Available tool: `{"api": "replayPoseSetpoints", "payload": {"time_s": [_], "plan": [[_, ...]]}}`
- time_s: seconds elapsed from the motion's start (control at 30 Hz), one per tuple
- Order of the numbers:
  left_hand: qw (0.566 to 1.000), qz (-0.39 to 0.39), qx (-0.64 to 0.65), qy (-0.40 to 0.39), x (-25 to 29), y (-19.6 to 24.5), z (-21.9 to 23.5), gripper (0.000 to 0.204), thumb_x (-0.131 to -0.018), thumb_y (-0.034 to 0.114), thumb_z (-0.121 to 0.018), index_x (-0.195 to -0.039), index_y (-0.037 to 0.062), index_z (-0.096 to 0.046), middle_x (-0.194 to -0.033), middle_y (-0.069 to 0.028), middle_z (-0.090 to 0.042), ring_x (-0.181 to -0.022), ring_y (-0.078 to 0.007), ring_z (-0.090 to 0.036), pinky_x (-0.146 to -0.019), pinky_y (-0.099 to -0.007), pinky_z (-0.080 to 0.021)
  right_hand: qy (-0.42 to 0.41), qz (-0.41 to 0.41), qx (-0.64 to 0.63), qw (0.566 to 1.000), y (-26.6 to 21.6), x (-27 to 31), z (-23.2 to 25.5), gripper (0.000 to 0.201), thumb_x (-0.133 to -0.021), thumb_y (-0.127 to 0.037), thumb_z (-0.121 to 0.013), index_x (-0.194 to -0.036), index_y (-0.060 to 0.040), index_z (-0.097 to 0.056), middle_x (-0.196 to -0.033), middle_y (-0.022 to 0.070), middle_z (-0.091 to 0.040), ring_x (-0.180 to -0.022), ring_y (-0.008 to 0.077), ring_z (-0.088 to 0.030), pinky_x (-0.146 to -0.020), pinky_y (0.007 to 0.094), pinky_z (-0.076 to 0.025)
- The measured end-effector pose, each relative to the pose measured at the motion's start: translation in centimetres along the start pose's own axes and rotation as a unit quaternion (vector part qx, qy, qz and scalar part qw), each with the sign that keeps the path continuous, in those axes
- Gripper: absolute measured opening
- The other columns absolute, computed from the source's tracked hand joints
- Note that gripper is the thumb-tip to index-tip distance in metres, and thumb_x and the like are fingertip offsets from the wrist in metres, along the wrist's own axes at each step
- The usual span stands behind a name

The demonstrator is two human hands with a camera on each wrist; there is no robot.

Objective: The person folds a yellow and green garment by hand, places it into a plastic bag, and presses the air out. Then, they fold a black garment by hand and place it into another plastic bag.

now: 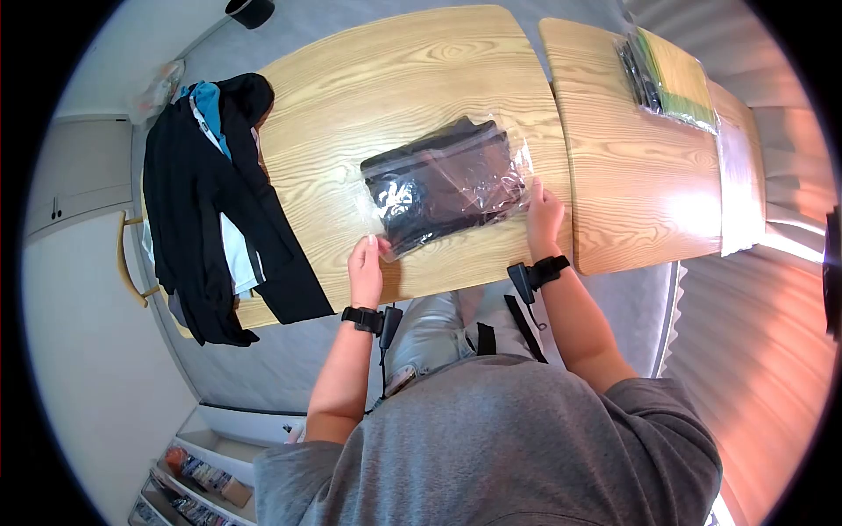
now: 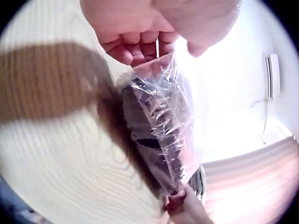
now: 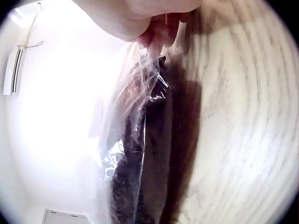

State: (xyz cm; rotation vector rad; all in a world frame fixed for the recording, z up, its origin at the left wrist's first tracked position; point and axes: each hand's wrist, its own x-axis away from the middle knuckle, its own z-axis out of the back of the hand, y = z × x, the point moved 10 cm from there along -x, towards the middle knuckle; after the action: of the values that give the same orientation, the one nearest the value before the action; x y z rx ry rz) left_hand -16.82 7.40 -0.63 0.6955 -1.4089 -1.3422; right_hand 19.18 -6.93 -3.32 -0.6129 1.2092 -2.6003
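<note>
A clear plastic bag [image 1: 447,188] with folded dark cloth inside lies on the wooden table [image 1: 342,96]. At its near left corner, my left hand [image 1: 367,267] pinches the plastic; the left wrist view shows that hand [image 2: 159,28] with its fingers curled behind the bag's edge [image 2: 156,67]. My right hand [image 1: 545,219] grips the bag's right edge, and in the right wrist view the plastic gathers between the fingers of that hand [image 3: 149,23]. The dark cloth [image 3: 156,140] shows through the film.
Black garments [image 1: 189,193] with white and teal parts hang over the table's left side. A second table [image 1: 631,175] stands to the right, bearing a stack of bagged items [image 1: 671,83]. A wooden chair [image 1: 129,263] is at the left, shelves [image 1: 210,473] at the lower left.
</note>
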Motion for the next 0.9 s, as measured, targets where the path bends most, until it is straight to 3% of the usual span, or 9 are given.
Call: {"api": "replayPoseSetpoints", "payload": {"time_s": [0.33,0.4,0.53,0.63,0.73,0.77,0.8,0.87,0.9], "plan": [[0.991,0.088,0.089,0.048,-1.4,-3.1,-0.4,0.034,-0.101,0.025,-0.039,-0.074,0.0071,-0.049,-0.061,0.0006,-0.049,-0.055,-0.0071,-0.045,-0.053,-0.0231,-0.038,-0.019,0.002,-0.021,1.0,-1.0,0.4,0.1,0.045,-0.093,-0.033,-0.052,-0.065,0.0003,-0.062,-0.052,0.0075,-0.054,-0.051,0.0138,-0.051,-0.053,0.0313,-0.041],[0.99,0.091,0.096,0.049,-1.4,-3.2,-0.4,0.035,-0.101,0.025,-0.038,-0.073,0.0069,-0.05,-0.06,0.0011,-0.049,-0.054,-0.0069,-0.045,-0.053,-0.0232,-0.039,-0.054,0.095,-0.133,0.985,-5.0,0.9,-0.1,0.035,-0.093,-0.029,-0.053,-0.075,-0.0012,-0.064,-0.056,0.0063,-0.057,-0.053,0.012,-0.052,-0.053,0.0282,-0.041],[0.992,0.083,0.065,0.066,-1.5,-2.6,-0.1,0.036,-0.101,0.025,-0.038,-0.072,0.0069,-0.049,-0.059,0.0012,-0.048,-0.052,-0.0068,-0.044,-0.05,-0.0234,-0.038,-0.134,0.123,-0.051,0.982,-5.8,-1.1,-2.0,0.028,-0.092,-0.026,-0.055,-0.081,-0.0014,-0.064,-0.058,0.0048,-0.058,-0.054,0.0109,-0.053,-0.054,0.0256,-0.041],[0.992,0.083,0.035,0.085,-1.4,-2.2,-0.1,0.037,-0.101,0.025,-0.038,-0.071,0.0066,-0.049,-0.058,0.0013,-0.047,-0.05,-0.0068,-0.042,-0.048,-0.0237,-0.037,-0.141,0.073,-0.072,0.985,-4.5,-2.0,-3.0,0.03,-0.091,-0.026,-0.056,-0.078,-0.0002,-0.063,-0.054,0.0038,-0.055,-0.053,0.0102,-0.053,-0.052,0.0245,-0.041],[0.991,0.088,0.031,0.101,-1.6,-2.2,-0.2,0.037,-0.101,0.025,-0.038,-0.071,0.0063,-0.049,-0.057,0.0014,-0.046,-0.05,-0.0067,-0.042,-0.047,-0.0239,-0.037,-0.152,-0.01,0.0,0.988,-4.9,-0.5,-2.8,0.023,-0.09,-0.023,-0.056,-0.084,-0.0021,-0.063,-0.069,0.0059,-0.061,-0.066,0.0142,-0.058,-0.063,0.0296,-0.044],[0.99,0.091,0.031,0.104,-1.5,-2.3,-0.1,0.037,-0.101,0.025,-0.038,-0.071,0.0061,-0.049,-0.057,0.0015,-0.045,-0.05,-0.0066,-0.042,-0.047,-0.0239,-0.036,0.027,0.164,0.071,0.984,-8.1,0.5,0.2,0.017,-0.088,-0.021,-0.057,-0.09,-0.0046,-0.062,-0.083,0.008,-0.062,-0.078,0.017,-0.058,-0.071,0.0338,-0.043],[0.99,0.09,0.031,0.104,-1.5,-2.4,-0.1,0.037,-0.101,0.025,-0.038,-0.071,0.0061,-0.049,-0.057,0.0015,-0.045,-0.05,-0.0066,-0.042,-0.047,-0.0239,-0.036,0.203,0.325,0.138,0.913,-11.0,3.9,2.4,0.015,-0.087,-0.019,-0.057,-0.095,-0.0071,-0.062,-0.096,0.0101,-0.063,-0.089,0.0198,-0.058,-0.079,0.038,-0.042],[0.989,0.096,0.033,0.107,-1.5,-2.6,-0.1,0.037,-0.101,0.025,-0.039,-0.07,0.0059,-0.05,-0.057,0.0017,-0.045,-0.05,-0.0064,-0.041,-0.048,-0.0239,-0.036,0.073,0.449,0.038,0.89,-12.9,8.3,0.1,0.023,-0.083,-0.017,-0.059,-0.105,-0.0104,-0.058,-0.117,0.0102,-0.056,-0.109,0.0241,-0.051,-0.091,0.0442,-0.035],[0.989,0.096,0.033,0.106,-1.5,-2.6,-0.2,0.037,-0.101,0.025,-0.039,-0.07,0.0059,-0.05,-0.057,0.0017,-0.045,-0.05,-0.0064,-0.041,-0.048,-0.0239,-0.036,-0.047,0.486,0.085,0.868,-14.4,10.5,-2.5,0.026,-0.082,-0.019,-0.06,-0.107,-0.0108,-0.058,-0.118,0.0092,-0.056,-0.112,0.0248,-0.05,-0.094,0.0438,-0.034]]}}
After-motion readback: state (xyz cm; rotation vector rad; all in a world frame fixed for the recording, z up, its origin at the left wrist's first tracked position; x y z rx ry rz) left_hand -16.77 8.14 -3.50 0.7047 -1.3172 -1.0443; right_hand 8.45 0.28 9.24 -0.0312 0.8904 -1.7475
